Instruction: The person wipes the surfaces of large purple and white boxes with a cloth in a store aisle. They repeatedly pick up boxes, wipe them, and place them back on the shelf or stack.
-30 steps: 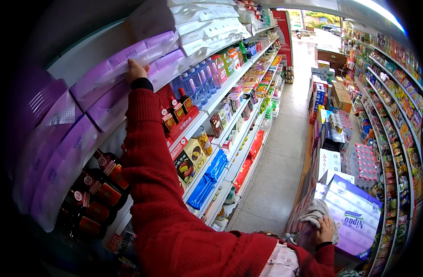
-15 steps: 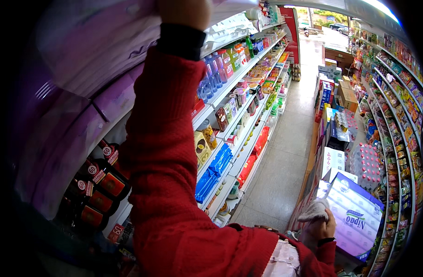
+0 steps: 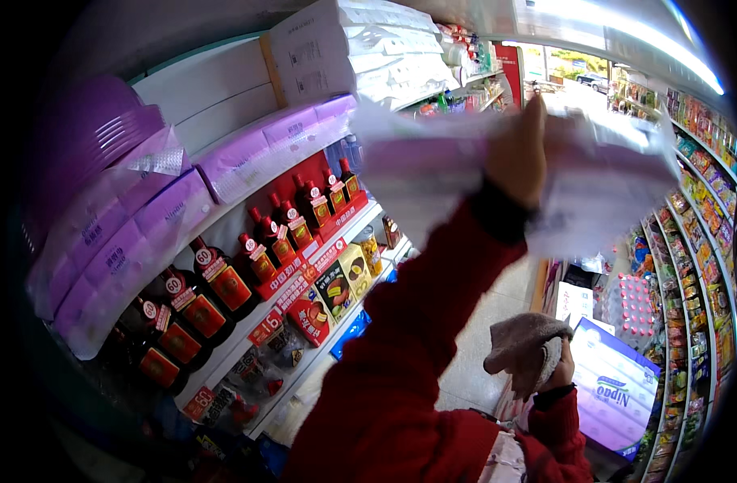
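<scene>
My left hand (image 3: 517,157), in a red sleeve, is raised at upper right and grips a white and purple plastic-wrapped pack of tissues (image 3: 610,189), smeared by motion. It hangs over the aisle. At lower right my right hand (image 3: 561,366) holds a crumpled grey cloth (image 3: 525,342). Just right of that hand stands a purple and white carton (image 3: 614,386). Similar purple packs (image 3: 264,153) lie along the upper shelf on the left, with a bare stretch of back panel (image 3: 215,101) behind them.
Below the packs, dark bottles with red labels (image 3: 223,286) line a shelf. Boxed goods (image 3: 334,282) stand beside them. White packs (image 3: 400,48) are stacked higher up. Across the aisle, bottles with pink caps (image 3: 635,306) stand before shelves of snack bags (image 3: 681,322).
My left hand has swung from the upper left shelf to the right, carrying the pack of tissues over the aisle. The grey cloth in my right hand has shifted slightly left and up.
</scene>
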Demonstrator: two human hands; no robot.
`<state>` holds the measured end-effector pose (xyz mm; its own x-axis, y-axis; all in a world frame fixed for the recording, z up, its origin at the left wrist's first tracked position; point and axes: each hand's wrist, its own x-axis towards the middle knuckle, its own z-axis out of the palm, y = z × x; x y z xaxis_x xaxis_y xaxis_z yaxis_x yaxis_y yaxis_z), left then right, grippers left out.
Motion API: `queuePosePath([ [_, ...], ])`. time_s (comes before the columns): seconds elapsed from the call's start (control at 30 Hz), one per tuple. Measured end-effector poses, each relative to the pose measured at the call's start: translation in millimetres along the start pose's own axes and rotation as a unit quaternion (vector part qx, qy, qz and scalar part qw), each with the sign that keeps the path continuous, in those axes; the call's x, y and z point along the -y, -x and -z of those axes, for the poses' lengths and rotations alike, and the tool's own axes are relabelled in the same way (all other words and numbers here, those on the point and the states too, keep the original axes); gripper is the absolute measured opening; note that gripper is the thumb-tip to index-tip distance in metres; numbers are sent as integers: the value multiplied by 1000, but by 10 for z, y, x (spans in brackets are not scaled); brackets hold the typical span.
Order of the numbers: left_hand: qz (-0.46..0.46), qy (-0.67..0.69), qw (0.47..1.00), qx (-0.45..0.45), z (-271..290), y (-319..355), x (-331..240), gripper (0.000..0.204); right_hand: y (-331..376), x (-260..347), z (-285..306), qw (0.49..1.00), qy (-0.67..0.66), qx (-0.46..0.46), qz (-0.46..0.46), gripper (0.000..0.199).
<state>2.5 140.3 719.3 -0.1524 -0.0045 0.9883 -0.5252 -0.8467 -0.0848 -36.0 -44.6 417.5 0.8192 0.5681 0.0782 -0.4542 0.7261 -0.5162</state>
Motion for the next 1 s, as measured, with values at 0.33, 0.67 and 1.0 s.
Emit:
queuePosePath([
  [0.33,391,771,414,285,128,1765,-1704,30,661,1247,410,913,263,-153,272,44],
  [0.67,471,636,84,606,-182,4043,-2552,56,3009,294,1859,482,798,-355,-72,33],
  [1.0,371,596,114,703,62,4646,-2441,53,3826,726,340,747,102,-477,452,49],
])
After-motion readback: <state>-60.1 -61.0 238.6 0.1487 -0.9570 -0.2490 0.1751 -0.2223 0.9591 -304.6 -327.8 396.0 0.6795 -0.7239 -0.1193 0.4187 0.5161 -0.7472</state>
